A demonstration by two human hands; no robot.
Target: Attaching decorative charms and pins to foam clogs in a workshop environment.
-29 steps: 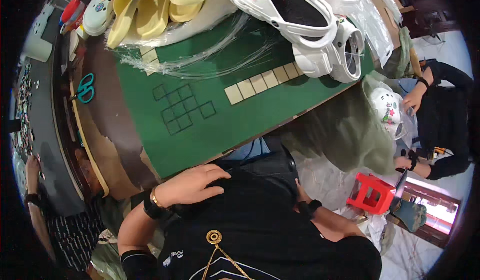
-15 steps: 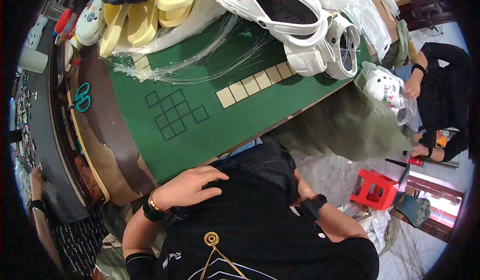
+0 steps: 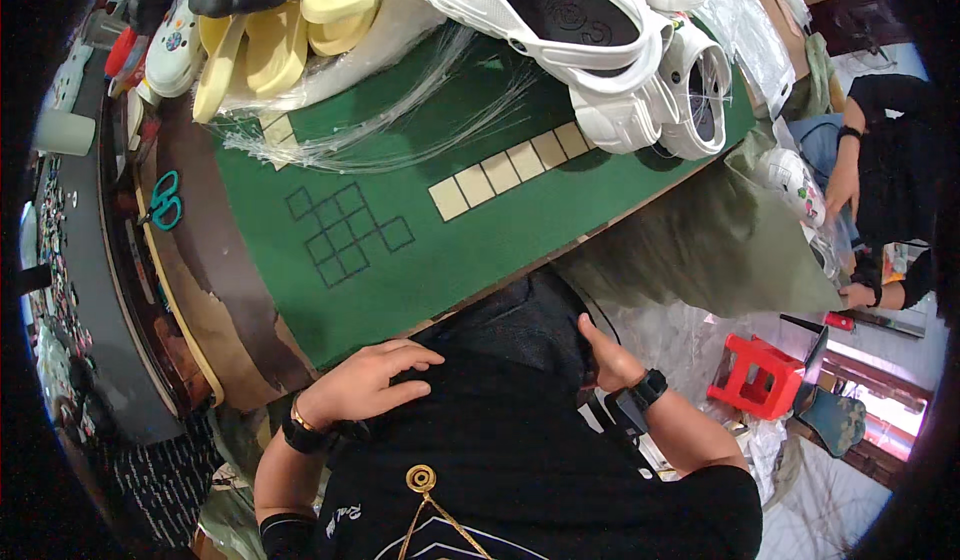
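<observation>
Green tabletop [image 3: 340, 320], bare and open from drawn squares [image 3: 345, 232] to near edge. Farther back, white clogs [image 3: 565, 35], cut off at the top. Left hand [image 3: 365, 383] by that near edge, thumb and fingers loosely spread. Right hand [image 3: 612, 363] just beside black cloth [image 3: 500, 328], thumb raised, other fingers mostly hidden; cannot tell whether spread or pressed together. Cloth between both hands, its folds hard to make out.

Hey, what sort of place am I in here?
Probably a shoe workshop or packing room: white clogs and yellow sandals crowd the far side of the green table, and many small colourful pieces are strewn over the gray table.
</observation>
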